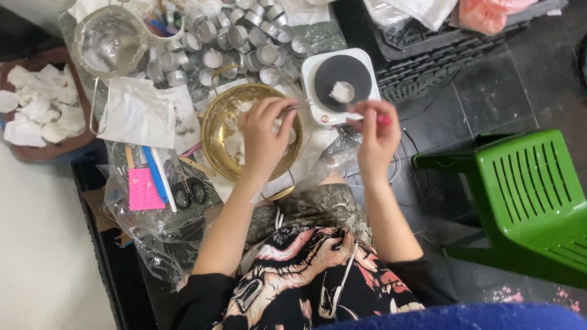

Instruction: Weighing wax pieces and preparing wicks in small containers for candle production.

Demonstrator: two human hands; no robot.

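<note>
Dark floor: one brass bowl (pixel 224 122), one hotplate (pixel 340 85), two hands (pixel 266 134).

Dark tiled floor (pixel 519 84) carrying a green plastic stool (pixel 545 203) right, white hotplate (pixel 340 85) and gold bowl (pixel 224 122) centre, small tins (pixel 240 37) far.

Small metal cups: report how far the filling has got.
Done: nothing clearly; whether any small metal cups are filled cannot be told. In hand: the left hand is over the brass bowl of white chunks; the right hand holds a spoon over the white hotplate. Left: apparently the whole cluster.
</note>
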